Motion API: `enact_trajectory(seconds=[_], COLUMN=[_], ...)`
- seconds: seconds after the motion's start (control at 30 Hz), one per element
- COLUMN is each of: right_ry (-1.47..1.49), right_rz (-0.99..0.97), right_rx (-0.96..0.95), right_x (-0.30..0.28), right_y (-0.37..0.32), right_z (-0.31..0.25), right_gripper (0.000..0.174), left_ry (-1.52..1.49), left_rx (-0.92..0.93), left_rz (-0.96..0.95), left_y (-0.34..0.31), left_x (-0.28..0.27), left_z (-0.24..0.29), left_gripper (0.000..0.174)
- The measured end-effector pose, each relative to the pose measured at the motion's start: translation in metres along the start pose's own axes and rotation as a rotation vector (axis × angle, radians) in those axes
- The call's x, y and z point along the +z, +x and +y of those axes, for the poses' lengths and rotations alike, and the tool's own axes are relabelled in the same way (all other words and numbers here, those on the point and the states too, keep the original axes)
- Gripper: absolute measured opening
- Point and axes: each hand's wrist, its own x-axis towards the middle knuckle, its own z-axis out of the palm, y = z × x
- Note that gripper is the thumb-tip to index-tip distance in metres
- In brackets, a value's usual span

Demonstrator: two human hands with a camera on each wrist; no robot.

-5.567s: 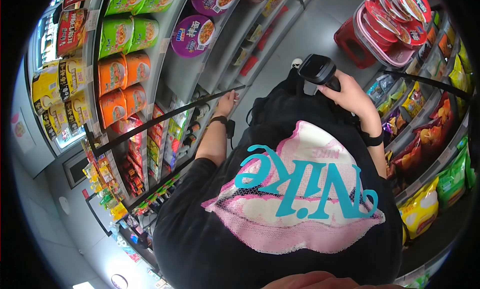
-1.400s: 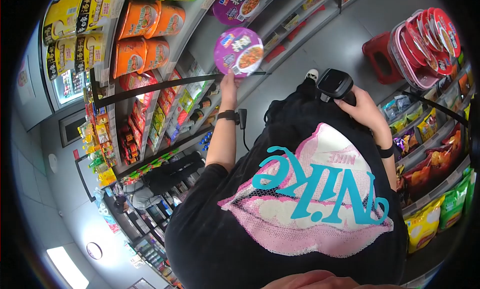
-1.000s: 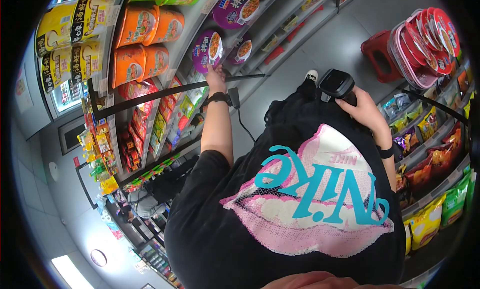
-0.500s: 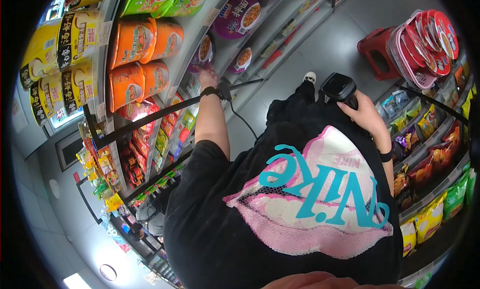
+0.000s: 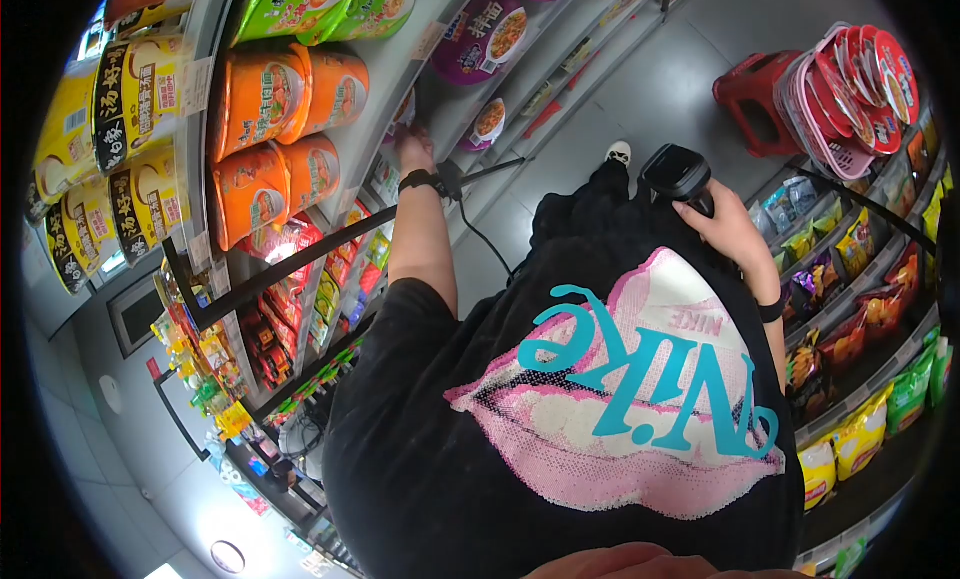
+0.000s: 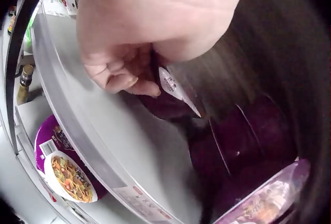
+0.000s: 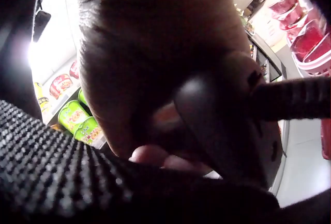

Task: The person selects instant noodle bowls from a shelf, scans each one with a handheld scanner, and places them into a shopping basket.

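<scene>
My left hand reaches in over the shelf edge on the left. Its curled fingers hold a purple instant noodle bowl, mostly hidden by the hand in the left wrist view. The bowl is tilted, with its pale lid rim showing beside the fingers. Deeper on the same shelf stand other purple noodle bowls, close to the held one. My right hand grips a black barcode scanner in front of the body. In the right wrist view, the scanner's dark handle lies against the palm.
Orange noodle cups and yellow-black cups line the left shelves. One purple bowl sits a shelf lower. At right, a pink basket of red-lidded bowls rests on a red stool, above shelves of snack bags.
My left hand, at first without a bowl, then holds a purple noodle bowl out before the shelf. It has since carried the bowl left and into the shelf. The right hand keeps the scanner.
</scene>
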Motion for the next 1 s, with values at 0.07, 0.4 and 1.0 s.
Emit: enact_trajectory(seconds=[0.07,0.4,1.0], right_ry=[-0.006,-0.032,-0.071], right_rz=[0.006,0.030,0.016], right_rx=[-0.003,0.009,0.040], right_x=[0.002,0.006,0.008], right_y=[0.002,0.005,0.009], right_z=[0.000,-0.004,0.006], right_gripper=[0.043,0.044,0.045], left_ry=[-0.012,-0.016,-0.092], left_rx=[-0.014,0.030,0.002], left_rz=[0.003,0.043,0.068], left_y=[-0.001,0.016,0.027], left_x=[0.006,0.015,0.019], left_z=[0.005,0.014,0.013], left_gripper=[0.042,0.029,0.030])
